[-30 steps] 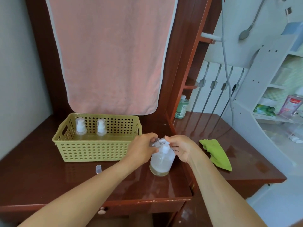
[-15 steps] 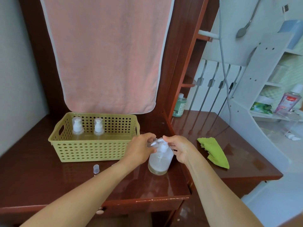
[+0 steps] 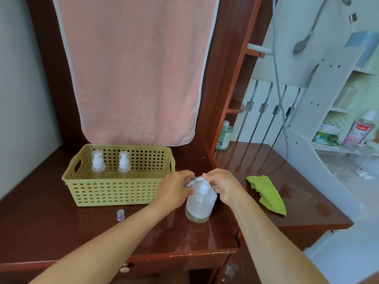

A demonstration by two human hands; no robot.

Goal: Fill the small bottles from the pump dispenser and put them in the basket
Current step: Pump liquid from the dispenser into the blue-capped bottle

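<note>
Both forearms reach in from the near edge of the table (image 3: 61, 232); left hand (image 3: 176, 188) has its fingers curled round a small bottle (image 3: 187, 183), clear and mostly hidden by those fingers, held up against the spout side of the pump dispenser (image 3: 201, 203); right hand (image 3: 222, 185) pinches the dispenser's white pump top with thumb and fingertips, other fingers loosely curled; dispenser stands upright on the table directly under and between the two hands, with only a thin yellowish layer of liquid at the bottom; loose clear cap (image 3: 120, 214) upright on the table, left of the left forearm and nearer than the hand; basket (image 3: 114, 191) just left of and beyond the left hand, two capped bottles (image 3: 98, 163) upright side by side at its far wall; green cloth (image 3: 266, 193) lies crumpled right of the right hand, apart from it; green bottle (image 3: 224, 136) farther back, beyond the right hand; pink towel (image 3: 133, 68) hangs behind the basket.
</note>
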